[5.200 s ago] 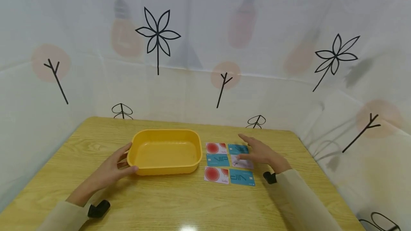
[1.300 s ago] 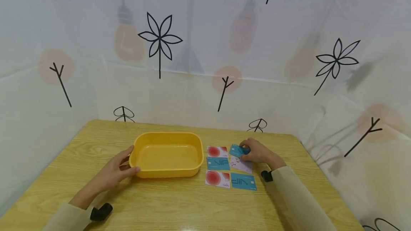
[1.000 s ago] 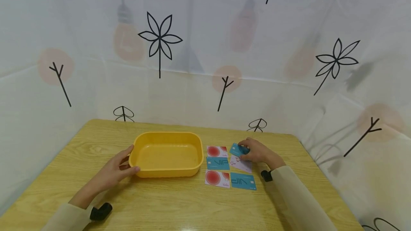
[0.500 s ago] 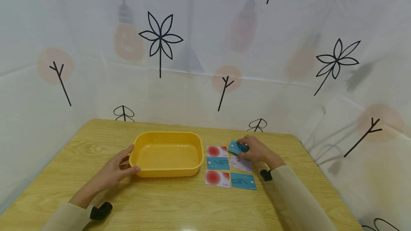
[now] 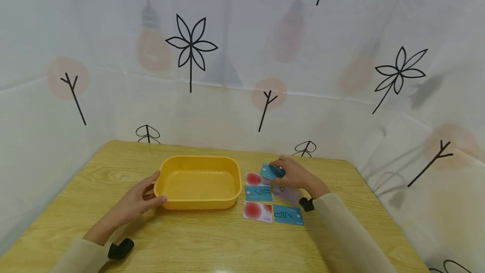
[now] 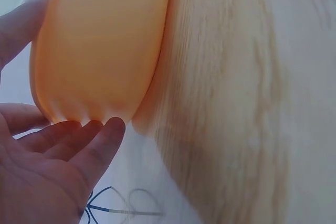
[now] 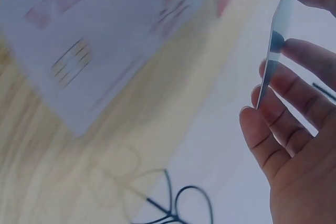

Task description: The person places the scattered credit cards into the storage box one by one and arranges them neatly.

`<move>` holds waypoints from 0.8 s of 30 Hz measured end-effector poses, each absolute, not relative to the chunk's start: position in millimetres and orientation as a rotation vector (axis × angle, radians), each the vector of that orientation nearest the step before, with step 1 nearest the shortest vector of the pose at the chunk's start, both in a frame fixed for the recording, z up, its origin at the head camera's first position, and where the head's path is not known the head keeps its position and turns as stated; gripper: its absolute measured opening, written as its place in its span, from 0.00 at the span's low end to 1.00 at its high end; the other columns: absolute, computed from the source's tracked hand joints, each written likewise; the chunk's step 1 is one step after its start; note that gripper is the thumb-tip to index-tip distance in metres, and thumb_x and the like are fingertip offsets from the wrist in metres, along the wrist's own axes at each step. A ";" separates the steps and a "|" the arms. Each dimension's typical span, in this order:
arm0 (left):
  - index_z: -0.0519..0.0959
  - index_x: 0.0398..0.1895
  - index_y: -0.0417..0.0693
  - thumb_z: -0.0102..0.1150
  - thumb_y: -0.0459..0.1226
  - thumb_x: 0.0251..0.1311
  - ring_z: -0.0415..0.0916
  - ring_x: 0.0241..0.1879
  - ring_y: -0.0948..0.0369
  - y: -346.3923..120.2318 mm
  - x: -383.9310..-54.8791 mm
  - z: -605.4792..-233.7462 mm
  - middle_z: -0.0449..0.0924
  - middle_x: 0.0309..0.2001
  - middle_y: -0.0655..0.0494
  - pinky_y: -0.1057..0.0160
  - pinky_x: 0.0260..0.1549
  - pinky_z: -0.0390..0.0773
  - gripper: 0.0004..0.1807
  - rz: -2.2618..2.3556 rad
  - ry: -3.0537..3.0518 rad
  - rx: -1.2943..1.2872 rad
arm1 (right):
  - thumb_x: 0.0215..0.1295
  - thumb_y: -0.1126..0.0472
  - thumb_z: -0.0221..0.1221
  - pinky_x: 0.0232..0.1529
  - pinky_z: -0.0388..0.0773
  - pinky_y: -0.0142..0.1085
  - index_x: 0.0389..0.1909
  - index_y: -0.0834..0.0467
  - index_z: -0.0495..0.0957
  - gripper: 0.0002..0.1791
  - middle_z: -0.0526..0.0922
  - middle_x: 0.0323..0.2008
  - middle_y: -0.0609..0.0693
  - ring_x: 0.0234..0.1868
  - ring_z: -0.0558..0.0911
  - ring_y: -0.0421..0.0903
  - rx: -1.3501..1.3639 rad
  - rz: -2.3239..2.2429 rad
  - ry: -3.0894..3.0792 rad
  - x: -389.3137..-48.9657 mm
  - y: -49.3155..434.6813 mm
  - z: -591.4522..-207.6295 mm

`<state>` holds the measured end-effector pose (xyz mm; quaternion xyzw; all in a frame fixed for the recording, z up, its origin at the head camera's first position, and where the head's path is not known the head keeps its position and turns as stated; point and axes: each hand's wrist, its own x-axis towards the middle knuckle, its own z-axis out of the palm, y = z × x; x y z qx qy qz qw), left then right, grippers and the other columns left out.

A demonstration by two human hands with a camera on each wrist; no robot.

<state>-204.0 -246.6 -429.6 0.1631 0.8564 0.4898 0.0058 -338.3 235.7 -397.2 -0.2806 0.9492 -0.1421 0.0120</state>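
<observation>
My left hand [image 5: 132,201] rests against the left end of a yellow plastic basin [image 5: 198,186], fingers along its outer wall and thumb at the front corner. In the left wrist view the fingertips [image 6: 115,127] touch the basin's wall [image 6: 105,51]. My right hand [image 5: 297,175] pinches a blue card [image 5: 267,171], raised above the back of the card rows. The right wrist view shows that card [image 7: 273,51] nearly edge-on between thumb and fingers. Below it lies a white card [image 7: 79,35] with a chip and pinkish lettering.
Right of the basin, cards lie flat in two columns: a partly covered red-circle card [image 5: 253,178], a blue VIP card [image 5: 258,194], a pale flowered card [image 5: 286,194], another red-circle card [image 5: 253,211] and another blue VIP card [image 5: 288,215]. A patterned cloth [image 5: 227,113] stands behind the wooden table [image 5: 212,243].
From the back right spot, my right hand has taken hold of the blue card, lifted it and moved it left over the red-circle card. My left hand has stayed at the basin.
</observation>
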 end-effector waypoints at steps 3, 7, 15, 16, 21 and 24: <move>0.45 0.75 0.38 0.61 0.46 0.62 0.62 0.64 0.39 -246.7 -204.7 -427.9 0.48 0.72 0.32 0.53 0.54 0.74 0.47 1.514 2.693 0.502 | 0.55 0.53 0.63 0.49 0.75 0.43 0.60 0.53 0.75 0.29 0.74 0.48 0.48 0.45 0.72 0.45 -0.895 -0.447 2.962 -338.9 228.2 -392.1; 0.45 0.75 0.38 0.61 0.46 0.62 0.62 0.64 0.39 -246.7 -205.4 -428.0 0.47 0.72 0.32 0.53 0.54 0.74 0.47 1.506 2.695 0.496 | 0.56 0.52 0.63 0.51 0.75 0.46 0.60 0.53 0.75 0.29 0.74 0.50 0.49 0.46 0.71 0.47 -0.922 -0.444 2.963 -339.7 219.8 -385.1; 0.45 0.75 0.38 0.61 0.46 0.62 0.62 0.64 0.39 -247.1 -204.1 -429.5 0.47 0.72 0.32 0.54 0.53 0.75 0.47 1.523 2.677 0.486 | 0.55 0.52 0.64 0.52 0.74 0.43 0.60 0.50 0.74 0.29 0.73 0.48 0.47 0.46 0.70 0.46 -0.948 -0.477 2.921 -339.0 198.5 -371.4; 0.45 0.75 0.38 0.61 0.46 0.62 0.62 0.64 0.39 -247.2 -204.0 -429.7 0.47 0.72 0.32 0.54 0.53 0.75 0.47 1.528 2.674 0.484 | 0.55 0.51 0.63 0.52 0.74 0.42 0.61 0.50 0.74 0.29 0.73 0.48 0.46 0.46 0.70 0.45 -0.960 -0.475 2.919 -339.4 195.2 -369.4; 0.44 0.75 0.38 0.60 0.46 0.63 0.62 0.64 0.38 -247.8 -202.8 -430.2 0.48 0.71 0.32 0.54 0.53 0.75 0.47 1.525 2.674 0.478 | 0.55 0.50 0.62 0.52 0.73 0.42 0.61 0.49 0.74 0.30 0.73 0.49 0.47 0.47 0.70 0.45 -1.025 -0.450 2.900 -342.3 178.1 -359.3; 0.44 0.75 0.39 0.60 0.46 0.63 0.62 0.64 0.39 -246.9 -203.4 -429.6 0.48 0.72 0.32 0.54 0.53 0.75 0.47 1.531 2.672 0.482 | 0.55 0.49 0.62 0.52 0.73 0.40 0.61 0.49 0.74 0.30 0.73 0.49 0.47 0.46 0.69 0.44 -1.056 -0.421 2.903 -344.0 168.5 -353.8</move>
